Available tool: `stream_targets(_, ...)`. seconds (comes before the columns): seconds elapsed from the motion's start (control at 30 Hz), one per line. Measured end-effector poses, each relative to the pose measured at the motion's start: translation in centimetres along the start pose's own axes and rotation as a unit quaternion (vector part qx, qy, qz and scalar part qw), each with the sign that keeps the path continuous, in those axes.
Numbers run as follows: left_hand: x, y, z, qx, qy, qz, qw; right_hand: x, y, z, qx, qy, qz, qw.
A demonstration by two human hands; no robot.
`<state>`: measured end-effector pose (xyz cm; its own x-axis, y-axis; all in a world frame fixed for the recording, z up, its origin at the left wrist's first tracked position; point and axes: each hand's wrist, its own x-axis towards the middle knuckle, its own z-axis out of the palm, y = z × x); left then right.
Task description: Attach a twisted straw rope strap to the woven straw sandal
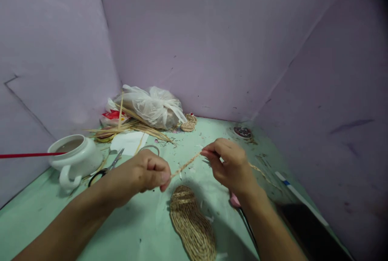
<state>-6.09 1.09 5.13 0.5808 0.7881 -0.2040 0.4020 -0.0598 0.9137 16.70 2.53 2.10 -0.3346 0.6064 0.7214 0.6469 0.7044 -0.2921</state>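
From here I see a thin, pale-tan, twisted-looking cord (186, 165) stretched straight and slanting above the desk (136, 234), gripped by the curled left hand (145, 172) and pinched in the right hand's (228, 162) fingertips, near a ridged brown sole-shaped piece (194, 224).

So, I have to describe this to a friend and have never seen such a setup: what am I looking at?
There is no machine here, just a person's bare hands. The single picture comes from a camera worn on the head, looking forward and down, so both forearms reach in from below. The left hand and right hand each pinch a thin, twisted-looking cord, stretched between them. Below it, on a green table, lies a ridged, sole-shaped mat. To the left are a white pot and scissors; farther back, straw strips and a plastic bag.
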Motion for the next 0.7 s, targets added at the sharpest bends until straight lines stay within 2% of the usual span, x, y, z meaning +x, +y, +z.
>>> stream_targets(0.07,0.0,-0.2,-0.4,0.004,-0.048,0.002,0.999,0.0,0.3,0.5,-0.003,0.012,-0.017,1.000)
stream_targets(0.13,0.0,-0.4,-1.1,0.022,-0.024,-0.007,0.999,0.1,0.6,0.4,-0.011,0.004,-0.014,1.000)
stream_targets(0.17,-0.1,-0.5,-1.5,0.018,0.016,-0.013,1.000,0.2,0.6,0.2,-0.020,0.006,-0.009,1.000)
stream_targets(0.23,-0.3,-0.5,-2.2,-0.018,0.138,-0.007,0.990,0.4,0.4,-0.5,-0.037,0.048,0.021,0.998)
stream_targets(0.3,-0.6,-0.2,-2.0,-0.070,0.250,0.030,0.965,0.6,-0.5,-1.3,-0.012,0.120,0.100,0.988)
stream_targets(0.33,-0.7,0.1,-1.5,-0.083,0.285,0.052,0.954,0.6,-1.2,-1.5,0.048,0.130,0.171,0.976)
stream_targets(0.37,-0.8,0.4,-0.6,-0.083,0.292,0.071,0.950,0.6,-2.0,-1.5,0.143,0.077,0.246,0.955)
stream_targets(0.4,-0.8,0.6,0.5,-0.070,0.276,0.079,0.955,0.6,-2.8,-1.5,0.256,0.007,0.319,0.912)
stream_targets(0.43,-0.8,0.9,1.9,-0.049,0.243,0.071,0.966,0.6,-3.6,-1.3,0.364,-0.052,0.374,0.851)
stream_targets(0.5,-0.8,1.2,4.8,0.006,0.145,0.076,0.986,0.6,-4.9,-0.8,0.536,-0.087,0.427,0.723)
stream_targets(0.57,-0.9,1.3,7.1,0.102,0.068,0.087,0.989,0.7,-5.7,-0.5,0.631,-0.120,0.442,0.626)
stream_targets(0.6,-1.0,1.3,7.8,0.151,0.048,0.092,0.983,0.7,-5.9,-0.5,0.648,-0.125,0.447,0.604)
stream_targets(0.63,-1.4,1.4,8.1,0.191,0.039,0.097,0.976,0.7,-6.0,-0.7,0.650,-0.122,0.453,0.598)
stream_targets(0.67,-1.7,1.5,8.0,0.221,0.043,0.109,0.968,0.7,-5.9,-0.9,0.639,-0.109,0.459,0.608)
stream_targets(0.7,-2.1,1.6,7.6,0.241,0.073,0.124,0.960,0.7,-5.7,-1.1,0.621,-0.094,0.460,0.628)
